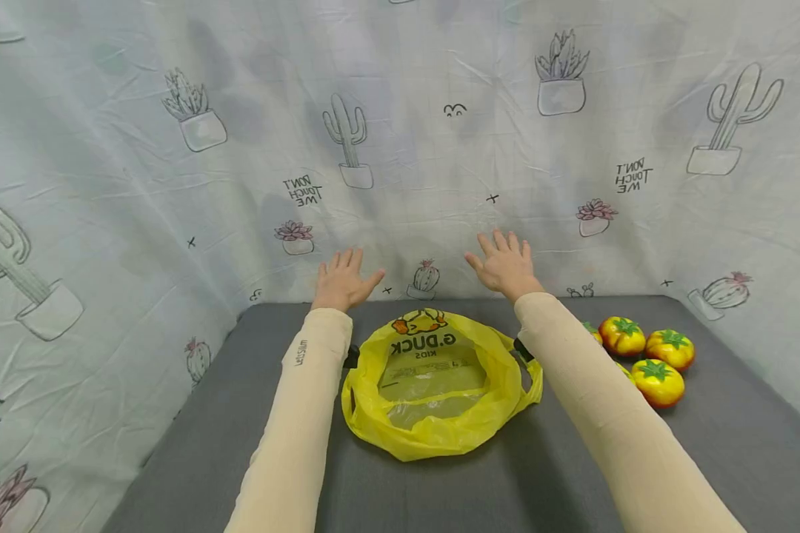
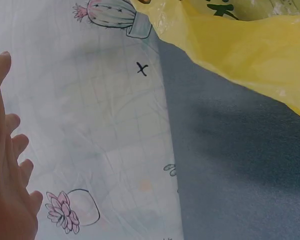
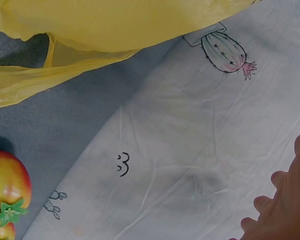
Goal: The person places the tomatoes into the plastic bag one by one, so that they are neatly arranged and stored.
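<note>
A yellow plastic bag (image 1: 433, 440) with a printed duck sits on the grey table, its mouth spread wide toward me. My left hand (image 1: 344, 281) is raised beyond the bag's left side, fingers spread and holding nothing. Beyond the right side, my right hand (image 1: 504, 266) is held up in the same way, also bare. Neither hand touches the bag. In the left wrist view part of the left hand (image 2: 10, 170) shows at the left edge; in the right wrist view the right hand (image 3: 285, 200) shows at the lower right.
Several red-and-yellow toy tomatoes (image 1: 660, 383) with green leaf tops lie on the table (image 1: 240, 444) to the right, some partly hidden by my right sleeve (image 1: 600, 414). A pale curtain (image 1: 407, 148) printed with cacti hangs behind the table and along its sides.
</note>
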{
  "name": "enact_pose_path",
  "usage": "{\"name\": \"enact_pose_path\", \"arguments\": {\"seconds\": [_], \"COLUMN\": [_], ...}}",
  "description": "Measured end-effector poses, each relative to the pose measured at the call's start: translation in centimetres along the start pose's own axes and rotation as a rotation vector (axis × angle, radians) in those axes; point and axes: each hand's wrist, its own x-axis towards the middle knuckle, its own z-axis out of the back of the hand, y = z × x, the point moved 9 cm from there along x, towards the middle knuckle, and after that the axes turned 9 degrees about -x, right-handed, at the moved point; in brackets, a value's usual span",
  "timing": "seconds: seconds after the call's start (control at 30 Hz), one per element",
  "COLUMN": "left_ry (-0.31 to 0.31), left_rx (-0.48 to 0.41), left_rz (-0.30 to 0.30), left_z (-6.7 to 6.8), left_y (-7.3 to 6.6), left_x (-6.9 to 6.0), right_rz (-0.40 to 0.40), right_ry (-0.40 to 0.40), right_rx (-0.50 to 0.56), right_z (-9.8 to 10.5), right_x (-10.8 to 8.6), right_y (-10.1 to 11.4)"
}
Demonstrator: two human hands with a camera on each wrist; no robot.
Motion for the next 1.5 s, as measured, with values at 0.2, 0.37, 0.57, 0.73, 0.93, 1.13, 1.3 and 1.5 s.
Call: {"name": "enact_pose_path", "arguments": {"seconds": [0.2,0.37,0.57,0.73,0.93,1.13,1.3,1.5], "left_ry": [0.013,0.028,0.047,0.047,0.032,0.042,0.054,-0.007], "left_rx": [-0.009,0.009,0.013,0.004,-0.057,-0.137,-0.174,-0.194], "left_rz": [-0.011,-0.02,-0.034,-0.059,-0.118,-0.204,-0.248,-0.295], "left_z": [-0.3,-0.4,-0.6,-0.7,-0.9,-1.8,-3.6,-5.6], "left_y": [-0.4,-0.6,-0.5,-0.1,0.1,-0.3,-1.0,-1.1], "left_x": [-0.1,-0.3,-0.6,-1.0,-2.1,-4.1,-5.8,-8.0], "right_rz": [0.0,-0.003,0.005,0.051,0.106,0.196,0.271,0.253], "right_ry": [-0.009,-0.031,-0.094,-0.177,-0.302,-0.418,-0.478,-0.496], "right_rx": [0.004,0.03,0.058,0.172,0.305,0.421,0.569,0.719], "right_z": [0.3,0.6,0.7,1.1,1.5,1.8,1.7,-0.1], "right_x": [-0.5,-0.9,-1.3,-2.1,-3.5,-4.9,-6.4,-8.3], "right_y": [-0.5,-1.2,-1.6,-1.8,-2.5,-3.4,-4.7,-5.7]}}
